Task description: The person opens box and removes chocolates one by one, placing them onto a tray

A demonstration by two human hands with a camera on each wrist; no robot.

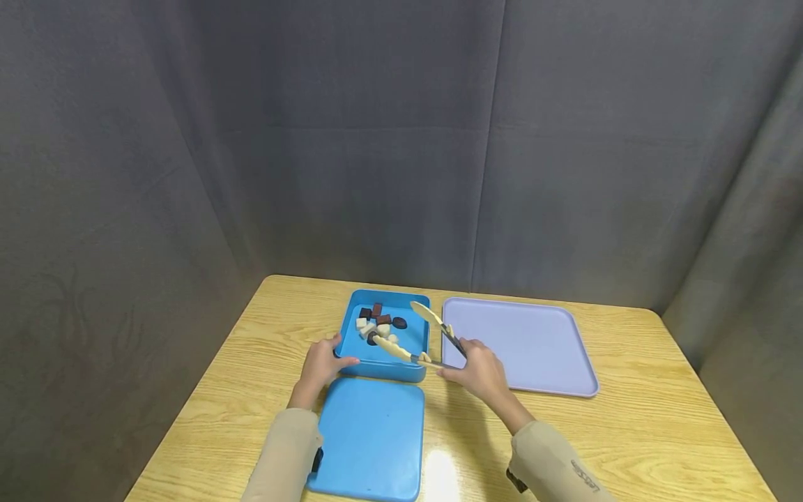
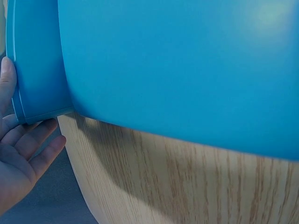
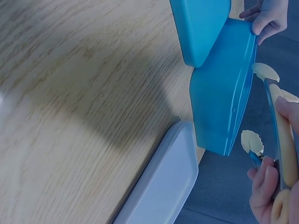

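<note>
A blue box (image 1: 383, 371) without its lid holds several small chocolate-like pieces (image 1: 383, 320), dark brown, reddish brown and white. At its front left corner my left hand (image 1: 320, 361) holds the box, the thumb (image 2: 6, 79) on the rim and other fingers against the outer side. My right hand (image 1: 482, 369) grips a pair of tongs (image 1: 392, 348) with cream tips and dark arms. The tongs are spread wide over the right part of the box, with nothing between their tips. One tip hangs over the pieces, hiding a few of them.
Directly in front of the box lies a flat blue lid (image 1: 373, 439). A lavender tray (image 1: 521, 341) with a low rim stands to the right of the box. All of it is on a wooden table (image 1: 652, 418), with grey curtains (image 1: 376, 139) behind and at the sides.
</note>
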